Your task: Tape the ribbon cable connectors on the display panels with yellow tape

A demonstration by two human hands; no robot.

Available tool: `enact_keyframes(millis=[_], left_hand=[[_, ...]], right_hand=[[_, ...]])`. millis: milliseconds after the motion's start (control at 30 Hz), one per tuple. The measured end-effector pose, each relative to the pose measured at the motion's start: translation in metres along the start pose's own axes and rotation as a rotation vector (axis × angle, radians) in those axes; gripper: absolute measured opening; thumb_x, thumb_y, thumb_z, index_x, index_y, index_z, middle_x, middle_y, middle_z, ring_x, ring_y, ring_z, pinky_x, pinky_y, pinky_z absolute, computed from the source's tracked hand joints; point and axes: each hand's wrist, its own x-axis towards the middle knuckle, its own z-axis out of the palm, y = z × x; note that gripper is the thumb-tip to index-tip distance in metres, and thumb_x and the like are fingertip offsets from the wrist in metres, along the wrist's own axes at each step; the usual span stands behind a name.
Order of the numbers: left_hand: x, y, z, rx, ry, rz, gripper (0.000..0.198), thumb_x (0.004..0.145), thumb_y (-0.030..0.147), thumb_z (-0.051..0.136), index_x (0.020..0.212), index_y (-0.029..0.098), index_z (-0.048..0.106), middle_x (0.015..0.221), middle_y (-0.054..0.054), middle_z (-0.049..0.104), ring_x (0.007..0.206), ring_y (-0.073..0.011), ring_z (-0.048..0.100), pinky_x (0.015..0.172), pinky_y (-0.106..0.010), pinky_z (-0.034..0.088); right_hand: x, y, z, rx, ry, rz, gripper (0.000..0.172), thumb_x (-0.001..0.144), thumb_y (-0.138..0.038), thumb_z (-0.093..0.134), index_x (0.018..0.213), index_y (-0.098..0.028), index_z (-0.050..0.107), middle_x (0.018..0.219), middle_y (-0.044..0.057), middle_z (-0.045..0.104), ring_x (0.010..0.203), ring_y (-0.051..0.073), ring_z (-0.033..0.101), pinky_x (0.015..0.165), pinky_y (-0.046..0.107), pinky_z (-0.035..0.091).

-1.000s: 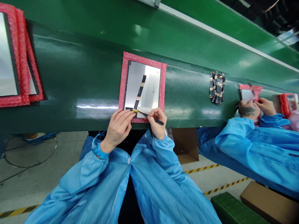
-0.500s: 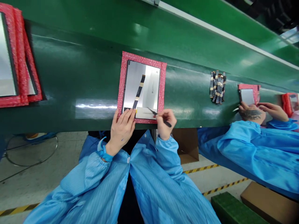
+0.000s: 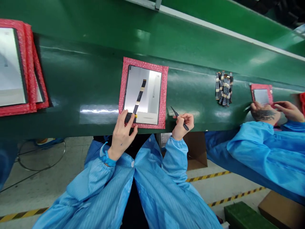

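Note:
A silver panel (image 3: 150,95) lies in a pink foam sleeve (image 3: 164,95) on the green belt, with a black and gold flex strip (image 3: 139,94) running across it. My left hand (image 3: 122,133) presses two outstretched fingers on the strip's lower end at the panel's near left corner. My right hand (image 3: 182,125) is off the panel, to its right, closed on black tweezers (image 3: 179,118) that point up and left over the belt.
A stack of panels in pink sleeves (image 3: 21,66) lies far left. A bundle of flex strips (image 3: 223,88) lies on the green belt (image 3: 83,79) to the right. Beyond it a co-worker's hands (image 3: 274,111) handle a small pink-sleeved panel (image 3: 261,94). Cardboard boxes stand below.
My right hand has pulled the tweezers off the panel and moved right, clear of the sleeve. My left hand has stayed pressing the strip's end at the panel's corner.

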Motion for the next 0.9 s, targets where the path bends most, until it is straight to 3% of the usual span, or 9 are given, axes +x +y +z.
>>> enact_keyframes(millis=[100, 267, 367, 433, 567, 700, 800, 900], left_hand=[[-0.001, -0.001, 0.002, -0.010, 0.098, -0.037, 0.042, 0.091, 0.015, 0.059, 0.133, 0.017, 0.060, 0.144, -0.018, 0.054, 0.134, -0.0319, 0.054, 0.108, -0.047, 0.051], [0.019, -0.012, -0.004, 0.059, 0.210, -0.190, 0.017, 0.093, 0.020, 0.057, 0.104, 0.017, 0.069, 0.114, -0.014, 0.066, 0.104, -0.0274, 0.065, 0.091, -0.043, 0.054], [0.039, -0.022, -0.008, 0.163, 0.114, -0.333, 0.024, 0.093, 0.035, 0.058, 0.105, 0.015, 0.064, 0.109, -0.019, 0.061, 0.102, -0.0353, 0.058, 0.088, -0.051, 0.049], [0.049, -0.026, -0.009, 0.161, 0.030, -0.348, 0.022, 0.095, 0.037, 0.052, 0.099, 0.016, 0.059, 0.104, -0.019, 0.060, 0.101, -0.0370, 0.056, 0.087, -0.053, 0.047], [0.057, -0.029, -0.012, -0.081, 0.017, -0.381, 0.018, 0.099, 0.030, 0.040, 0.087, 0.022, 0.051, 0.090, -0.011, 0.060, 0.087, -0.0278, 0.058, 0.084, -0.043, 0.047], [0.067, -0.028, -0.010, -0.454, 0.070, -0.611, 0.019, 0.099, 0.036, 0.043, 0.108, 0.021, 0.051, 0.075, 0.000, 0.059, 0.066, -0.0180, 0.058, 0.071, -0.032, 0.047], [0.080, -0.031, -0.004, -0.619, 0.099, -0.710, 0.037, 0.089, 0.039, 0.061, 0.118, 0.018, 0.055, 0.088, -0.004, 0.068, 0.084, -0.0209, 0.065, 0.079, -0.032, 0.049], [0.088, -0.039, -0.003, -0.744, 0.058, -0.729, 0.039, 0.078, 0.051, 0.070, 0.092, 0.015, 0.067, 0.083, -0.006, 0.070, 0.086, -0.0237, 0.066, 0.077, -0.032, 0.051]], right_hand=[[0.000, 0.000, 0.000, 0.007, 0.004, 0.010, 0.015, 0.070, -0.021, 0.062, 0.074, -0.023, 0.048, 0.062, -0.008, 0.053, 0.049, 0.012, 0.062, 0.050, 0.023, 0.044], [0.001, 0.001, 0.001, -0.016, 0.005, 0.021, 0.015, 0.070, -0.025, 0.060, 0.075, -0.024, 0.046, 0.062, -0.008, 0.053, 0.051, 0.013, 0.063, 0.051, 0.023, 0.045], [0.002, 0.002, 0.001, -0.008, 0.002, 0.029, 0.016, 0.069, -0.026, 0.060, 0.075, -0.024, 0.045, 0.062, -0.007, 0.054, 0.052, 0.014, 0.065, 0.051, 0.023, 0.044], [0.003, 0.003, 0.000, -0.014, -0.002, 0.033, 0.016, 0.069, -0.026, 0.059, 0.075, -0.024, 0.044, 0.061, -0.007, 0.055, 0.052, 0.014, 0.065, 0.052, 0.024, 0.044], [0.004, 0.003, -0.002, -0.017, -0.003, 0.042, 0.015, 0.069, -0.025, 0.062, 0.075, -0.023, 0.048, 0.063, -0.006, 0.058, 0.053, 0.014, 0.065, 0.054, 0.024, 0.044], [0.006, 0.001, -0.002, -0.012, 0.011, 0.033, 0.015, 0.067, -0.024, 0.064, 0.073, -0.022, 0.050, 0.063, -0.007, 0.058, 0.053, 0.014, 0.066, 0.053, 0.024, 0.044], [0.009, 0.000, -0.001, 0.007, 0.024, 0.033, 0.016, 0.065, -0.024, 0.065, 0.071, -0.022, 0.051, 0.062, -0.006, 0.057, 0.052, 0.014, 0.064, 0.051, 0.024, 0.042], [0.012, -0.001, 0.000, 0.022, 0.033, 0.038, 0.016, 0.063, -0.024, 0.066, 0.070, -0.022, 0.051, 0.060, -0.006, 0.056, 0.050, 0.014, 0.062, 0.049, 0.023, 0.040]])
